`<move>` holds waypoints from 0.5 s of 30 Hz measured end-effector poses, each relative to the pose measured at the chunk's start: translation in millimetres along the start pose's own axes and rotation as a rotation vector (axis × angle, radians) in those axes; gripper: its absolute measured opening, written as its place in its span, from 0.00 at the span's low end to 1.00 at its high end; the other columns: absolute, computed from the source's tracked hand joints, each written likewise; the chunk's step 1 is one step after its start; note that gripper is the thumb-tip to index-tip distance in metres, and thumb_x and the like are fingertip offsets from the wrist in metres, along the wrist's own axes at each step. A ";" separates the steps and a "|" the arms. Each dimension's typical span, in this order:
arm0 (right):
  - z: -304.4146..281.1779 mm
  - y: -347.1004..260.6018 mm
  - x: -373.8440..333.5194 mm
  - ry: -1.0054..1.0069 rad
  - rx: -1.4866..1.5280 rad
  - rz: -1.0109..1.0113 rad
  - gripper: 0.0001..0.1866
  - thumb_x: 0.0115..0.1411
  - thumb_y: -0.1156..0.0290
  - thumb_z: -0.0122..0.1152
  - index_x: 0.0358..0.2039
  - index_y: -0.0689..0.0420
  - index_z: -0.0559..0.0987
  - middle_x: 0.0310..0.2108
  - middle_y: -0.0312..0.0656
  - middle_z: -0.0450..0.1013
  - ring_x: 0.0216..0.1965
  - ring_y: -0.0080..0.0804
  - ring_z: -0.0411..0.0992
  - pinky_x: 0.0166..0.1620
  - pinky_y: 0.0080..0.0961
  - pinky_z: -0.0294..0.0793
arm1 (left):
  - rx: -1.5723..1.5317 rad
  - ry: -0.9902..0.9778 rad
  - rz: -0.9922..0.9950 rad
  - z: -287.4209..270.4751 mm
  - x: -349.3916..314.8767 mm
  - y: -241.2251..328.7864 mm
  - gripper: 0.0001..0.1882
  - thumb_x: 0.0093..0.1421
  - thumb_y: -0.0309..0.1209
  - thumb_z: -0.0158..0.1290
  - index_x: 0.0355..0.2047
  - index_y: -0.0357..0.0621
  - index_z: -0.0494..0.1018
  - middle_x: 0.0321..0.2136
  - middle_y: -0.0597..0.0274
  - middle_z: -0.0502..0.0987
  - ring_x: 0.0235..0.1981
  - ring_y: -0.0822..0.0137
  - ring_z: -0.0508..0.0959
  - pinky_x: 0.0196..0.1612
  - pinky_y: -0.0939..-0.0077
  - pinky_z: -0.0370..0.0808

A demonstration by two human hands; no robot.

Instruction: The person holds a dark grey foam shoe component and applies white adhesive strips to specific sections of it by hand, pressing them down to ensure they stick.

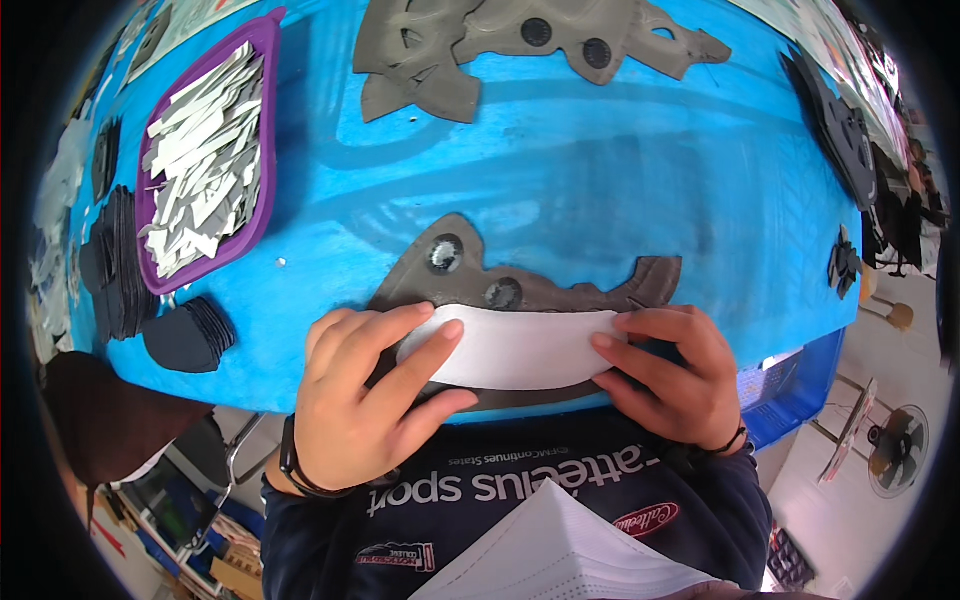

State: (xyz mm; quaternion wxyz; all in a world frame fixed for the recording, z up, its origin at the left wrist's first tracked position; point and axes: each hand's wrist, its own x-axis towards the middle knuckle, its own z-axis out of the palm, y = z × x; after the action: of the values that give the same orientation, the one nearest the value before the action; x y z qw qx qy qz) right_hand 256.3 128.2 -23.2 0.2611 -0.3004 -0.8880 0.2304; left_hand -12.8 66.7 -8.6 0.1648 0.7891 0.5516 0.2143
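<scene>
A white stitched face mask (565, 550) lies nearest the camera, at the lower edge. From the left: a stack of black flat pieces (120, 265) sits just beside a purple tray (267, 160), which is filled with white and grey strips (205, 150). Below the tray lies a fanned stack of rounded black pieces (190, 335). Left hand (380, 395): fingers spread apart, two fingertips on the left end of a curved white strip (520, 345), thumb near its lower edge; cannot tell whether it pinches the strip or only presses. The strip lies across the lower part of a dark grey shaped piece (430, 265) bearing two round black patches, on the blue tabletop (600, 190) close to the person. Farther back, similar grey pieces (425, 95) lie well apart from it. Right hand (670, 375): fingertips close together on the strip's right end; whether they clamp it, cannot tell. At right: a blue crate (810, 385) below table level, small black pieces (845, 265) near the table edge, and a fan (898, 450).
</scene>
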 end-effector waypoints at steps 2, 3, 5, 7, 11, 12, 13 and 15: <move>-1.1 1.7 0.3 -0.008 -0.022 -0.026 0.18 0.41 0.77 0.70 0.36 0.60 0.80 0.38 0.42 0.70 0.32 0.34 0.72 0.31 0.24 0.72 | 0.016 0.013 0.012 1.3 -0.6 -0.4 0.25 0.42 0.37 0.65 0.42 0.45 0.76 0.43 0.58 0.73 0.36 0.60 0.72 0.42 0.65 0.67; -1.2 2.0 0.3 0.005 -0.006 -0.021 0.18 0.41 0.77 0.69 0.36 0.60 0.80 0.37 0.42 0.70 0.32 0.34 0.72 0.31 0.24 0.72 | 0.021 0.020 0.016 2.0 -0.8 -0.6 0.24 0.42 0.37 0.65 0.42 0.45 0.76 0.43 0.58 0.73 0.36 0.60 0.72 0.42 0.65 0.67; -0.8 1.4 0.1 -0.005 -0.025 -0.025 0.18 0.41 0.77 0.69 0.37 0.60 0.80 0.37 0.42 0.70 0.32 0.34 0.72 0.31 0.25 0.72 | 0.029 0.032 0.020 3.5 -1.3 -0.6 0.24 0.42 0.36 0.65 0.41 0.45 0.77 0.43 0.58 0.73 0.36 0.60 0.72 0.42 0.65 0.67; 0.2 -0.3 -0.5 0.010 -0.015 -0.012 0.18 0.41 0.77 0.69 0.37 0.60 0.80 0.38 0.42 0.70 0.32 0.35 0.72 0.31 0.25 0.72 | 0.036 0.045 0.022 4.2 -1.6 -0.3 0.24 0.42 0.36 0.65 0.41 0.44 0.77 0.43 0.58 0.74 0.36 0.60 0.72 0.42 0.65 0.67; 2.9 -5.3 -2.1 0.019 -0.022 0.049 0.20 0.37 0.79 0.69 0.36 0.58 0.81 0.40 0.42 0.70 0.32 0.35 0.71 0.34 0.28 0.72 | 0.038 0.060 0.025 3.8 -2.1 1.8 0.23 0.42 0.34 0.65 0.41 0.44 0.76 0.42 0.57 0.73 0.37 0.59 0.72 0.42 0.65 0.67; 3.3 -6.2 -2.0 0.021 -0.028 0.054 0.21 0.37 0.79 0.69 0.37 0.58 0.80 0.40 0.42 0.70 0.33 0.35 0.71 0.34 0.28 0.72 | 0.038 0.065 0.029 3.8 -2.2 2.5 0.23 0.43 0.34 0.65 0.42 0.44 0.76 0.43 0.56 0.73 0.37 0.59 0.72 0.43 0.65 0.67; 3.5 -7.8 -2.1 0.023 -0.034 0.058 0.21 0.37 0.80 0.68 0.37 0.58 0.80 0.40 0.42 0.70 0.33 0.35 0.71 0.34 0.28 0.72 | 0.043 0.064 0.022 4.1 -2.5 3.2 0.23 0.43 0.33 0.64 0.42 0.44 0.76 0.43 0.56 0.73 0.37 0.59 0.72 0.43 0.64 0.67; 3.5 -11.9 -1.9 0.020 -0.072 0.040 0.22 0.38 0.79 0.68 0.39 0.59 0.79 0.41 0.42 0.70 0.35 0.36 0.71 0.36 0.29 0.72 | 0.045 0.085 0.036 5.7 -3.9 6.0 0.23 0.44 0.31 0.64 0.43 0.43 0.75 0.44 0.55 0.72 0.39 0.57 0.73 0.44 0.64 0.68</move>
State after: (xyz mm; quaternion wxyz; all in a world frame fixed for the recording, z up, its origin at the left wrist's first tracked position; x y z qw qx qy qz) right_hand 250.5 117.6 -19.7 0.2543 -0.3294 -0.8869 0.2006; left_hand -6.3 60.8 -11.1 0.1195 0.7926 0.5484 0.2383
